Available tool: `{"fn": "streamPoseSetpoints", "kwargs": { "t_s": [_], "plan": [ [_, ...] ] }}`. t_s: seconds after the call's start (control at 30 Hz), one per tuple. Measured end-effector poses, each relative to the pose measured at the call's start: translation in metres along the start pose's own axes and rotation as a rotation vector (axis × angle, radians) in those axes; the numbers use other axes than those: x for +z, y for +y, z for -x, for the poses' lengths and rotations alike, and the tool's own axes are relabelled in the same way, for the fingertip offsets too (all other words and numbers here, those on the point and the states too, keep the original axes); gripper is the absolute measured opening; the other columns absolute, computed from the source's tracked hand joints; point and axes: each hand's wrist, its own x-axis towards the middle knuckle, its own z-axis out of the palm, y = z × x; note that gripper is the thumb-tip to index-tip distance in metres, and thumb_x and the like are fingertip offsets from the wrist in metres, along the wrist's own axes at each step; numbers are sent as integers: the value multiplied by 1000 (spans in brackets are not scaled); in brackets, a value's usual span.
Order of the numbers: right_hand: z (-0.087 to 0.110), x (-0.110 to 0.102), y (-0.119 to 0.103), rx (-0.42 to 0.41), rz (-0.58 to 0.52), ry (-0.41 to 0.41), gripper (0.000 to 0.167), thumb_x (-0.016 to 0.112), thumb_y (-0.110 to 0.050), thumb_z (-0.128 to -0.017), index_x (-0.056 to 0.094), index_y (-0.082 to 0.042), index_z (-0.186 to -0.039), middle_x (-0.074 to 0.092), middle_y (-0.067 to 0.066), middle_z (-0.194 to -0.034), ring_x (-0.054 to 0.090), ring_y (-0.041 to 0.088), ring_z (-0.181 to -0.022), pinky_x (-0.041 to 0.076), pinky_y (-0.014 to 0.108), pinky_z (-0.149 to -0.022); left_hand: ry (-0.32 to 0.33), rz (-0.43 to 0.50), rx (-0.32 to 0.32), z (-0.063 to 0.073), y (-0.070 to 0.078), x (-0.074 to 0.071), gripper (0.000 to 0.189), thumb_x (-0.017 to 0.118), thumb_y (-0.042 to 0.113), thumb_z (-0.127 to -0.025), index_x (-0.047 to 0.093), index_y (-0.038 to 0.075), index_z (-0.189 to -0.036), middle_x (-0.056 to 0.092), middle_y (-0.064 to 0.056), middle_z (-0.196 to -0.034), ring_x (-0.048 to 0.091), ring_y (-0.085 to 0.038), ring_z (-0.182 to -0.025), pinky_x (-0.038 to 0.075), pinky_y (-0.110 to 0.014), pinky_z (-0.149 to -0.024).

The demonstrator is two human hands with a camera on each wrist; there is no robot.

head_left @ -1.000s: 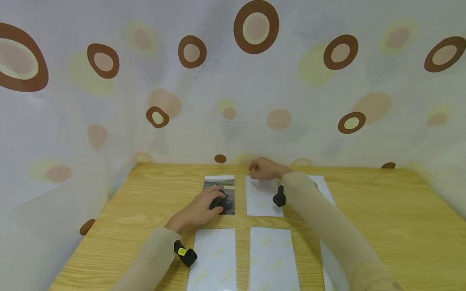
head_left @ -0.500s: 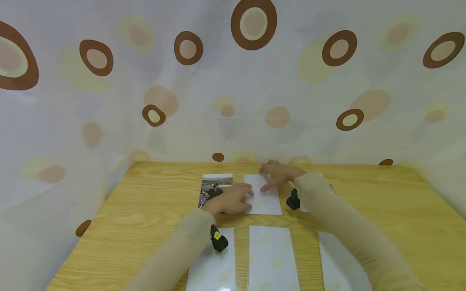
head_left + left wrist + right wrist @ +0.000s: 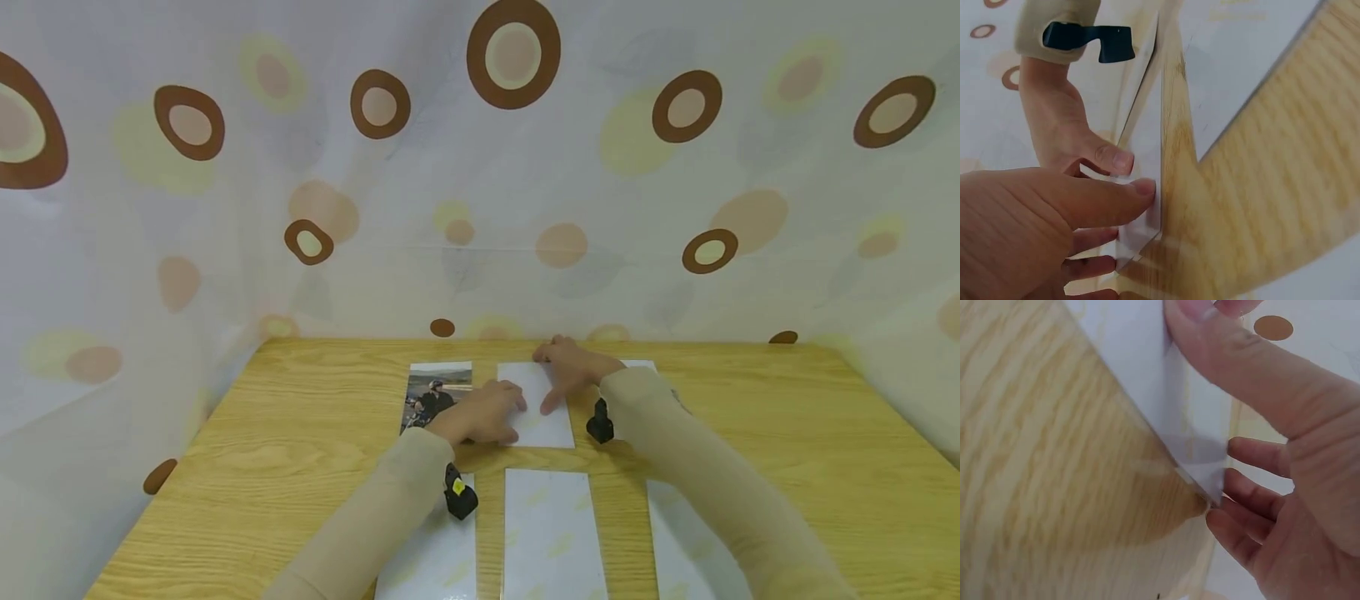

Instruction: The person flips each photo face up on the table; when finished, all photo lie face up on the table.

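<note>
A white card [image 3: 536,429] lies in the middle of the back row, between both hands. At its left edge is my left hand [image 3: 483,414], fingers slightly bent; the left wrist view has the thumb [image 3: 1138,190] lying over the card. My right hand [image 3: 573,368] reaches across its far right part. In the right wrist view, that hand's fingertips [image 3: 1232,481] are right at the card's edge and the thumb [image 3: 1210,337] is over its face. To the left, partly covered by my left hand, lies a photo card [image 3: 433,402] of a helmeted rider on a motorcycle.
Another white card [image 3: 637,364] at the back right is mostly hidden by my right sleeve. Three more stand in the front row: left [image 3: 427,567], middle [image 3: 551,533] and right [image 3: 686,533]. A patterned curtain [image 3: 480,183] hangs behind the wooden table [image 3: 765,417].
My left hand has moved right, from the photo card to the middle white card's left edge, uncovering the rider. My right hand has shifted slightly right and its fingers have spread over the card.
</note>
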Motion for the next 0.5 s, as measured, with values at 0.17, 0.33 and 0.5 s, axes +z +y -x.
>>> {"fn": "streamPoseSetpoints", "kwargs": {
  "t_s": [0.17, 0.33, 0.5],
  "plan": [
    [0, -3, -5, 32, -11, 72, 89, 91, -35, -61, 52, 4, -130, 42, 26, -119, 36, 36, -109, 40, 47, -90, 83, 103, -139, 1, 4, 2, 82, 80, 26, -79, 37, -3, -143, 19, -26, -153, 21, -38, -142, 36, -46, -109],
    [2, -5, -9, 36, -17, 170, 77, 90, -28, -64, 52, 5, -123, 41, 25, -116, 37, 38, -108, 41, 48, -89, 153, 327, -245, -1, 2, 1, 92, 76, 15, -81, 18, -9, -148, 33, -32, -144, 41, -38, -130, 42, -47, -102],
    [7, -4, -10, 31, -59, 265, 84, 87, -28, -69, 43, 8, -131, 35, 28, -121, 30, 40, -110, 34, 52, -93, 339, 587, -251, 0, -5, 1, 69, 61, -1, -83, 28, -8, -144, 61, -13, -81, 53, -19, -61, 44, -31, -54]
  ]
}}
